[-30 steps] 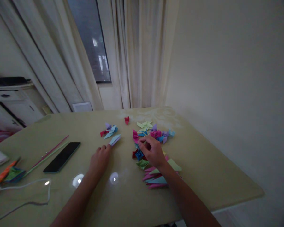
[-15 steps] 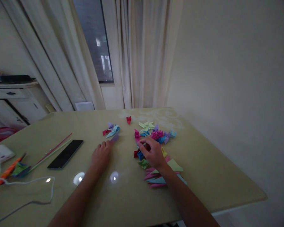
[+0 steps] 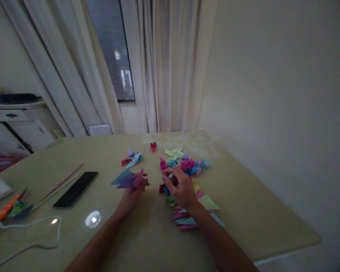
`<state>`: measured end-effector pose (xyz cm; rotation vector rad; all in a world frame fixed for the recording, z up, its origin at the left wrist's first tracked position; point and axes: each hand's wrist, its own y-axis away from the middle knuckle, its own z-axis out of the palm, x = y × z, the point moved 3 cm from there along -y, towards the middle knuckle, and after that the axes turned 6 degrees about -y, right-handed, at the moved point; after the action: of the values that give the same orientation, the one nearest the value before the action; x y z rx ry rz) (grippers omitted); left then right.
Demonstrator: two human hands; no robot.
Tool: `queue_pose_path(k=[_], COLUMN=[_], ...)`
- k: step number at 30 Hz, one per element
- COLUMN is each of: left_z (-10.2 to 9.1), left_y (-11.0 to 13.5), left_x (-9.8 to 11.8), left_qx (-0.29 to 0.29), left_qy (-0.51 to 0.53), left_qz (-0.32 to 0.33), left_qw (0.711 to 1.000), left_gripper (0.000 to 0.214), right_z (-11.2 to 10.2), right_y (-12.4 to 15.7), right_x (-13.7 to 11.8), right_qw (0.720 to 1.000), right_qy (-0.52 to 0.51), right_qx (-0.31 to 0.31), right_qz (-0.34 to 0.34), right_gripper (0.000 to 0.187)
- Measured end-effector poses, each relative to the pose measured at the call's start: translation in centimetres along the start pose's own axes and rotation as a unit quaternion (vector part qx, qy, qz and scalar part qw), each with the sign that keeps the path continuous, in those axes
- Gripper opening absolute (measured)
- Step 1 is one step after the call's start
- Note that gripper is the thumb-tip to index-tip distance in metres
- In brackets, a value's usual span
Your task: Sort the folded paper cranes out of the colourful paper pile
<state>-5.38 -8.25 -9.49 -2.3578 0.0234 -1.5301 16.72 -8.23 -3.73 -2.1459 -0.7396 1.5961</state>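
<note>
My left hand point(image 3: 137, 189) is raised over the table, closed around a folded paper piece point(image 3: 126, 178) in blue, purple and pink. The piece fans out to the left of the fingers. Over the right-hand pile of colourful folded papers point(image 3: 188, 165) hovers my right hand point(image 3: 181, 187), its fingers curled and thumb close to the fingertips. Whatever may be between those tips is too small to make out. Beneath its wrist lies a stack of pointed green, pink and blue folded papers point(image 3: 209, 203). A smaller cluster of folded papers point(image 3: 134, 160) sits beyond my left hand.
A red folded paper point(image 3: 153, 146) lies alone near the table's far edge. On the left are a black phone point(image 3: 76, 189), thin pink and green sticks point(image 3: 62, 182), an orange tool point(image 3: 6, 209) and a white cable point(image 3: 58, 236). A wall borders the table's right side.
My left hand has lifted and moved right, with the blue, purple and pink folded paper now showing in it. My right hand has barely shifted over the pile. The view has moved slightly.
</note>
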Motion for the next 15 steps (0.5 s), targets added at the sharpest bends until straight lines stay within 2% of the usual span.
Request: queue_pose_path(k=[3, 10, 12, 15], left_z=[0.74, 0.85, 0.93, 0.84], left_y=[0.4, 0.99, 0.92, 0.78], left_x=[-0.06, -0.05, 0.03, 0.27], left_qx=[-0.065, -0.11, -0.107, -0.075], left_qy=[-0.036, -0.009, 0.009, 0.056], left_qz=[-0.046, -0.118, -0.114, -0.065], left_qw=[0.996, 0.987, 0.988, 0.994], left_gripper=[0.054, 0.064, 0.064, 0.059], right_z=[0.18, 0.46, 0.59, 0.77], right_y=[0.16, 0.3, 0.33, 0.38], right_x=[0.15, 0.03, 0.23, 0.45], right_qw=[1.0, 1.0, 1.0, 0.999], right_qy=[-0.007, -0.007, -0.009, -0.003], right_qx=[-0.004, -0.019, -0.024, -0.035], right_qz=[-0.002, -0.014, -0.012, -0.01], right_gripper=[0.02, 0.02, 0.02, 0.02])
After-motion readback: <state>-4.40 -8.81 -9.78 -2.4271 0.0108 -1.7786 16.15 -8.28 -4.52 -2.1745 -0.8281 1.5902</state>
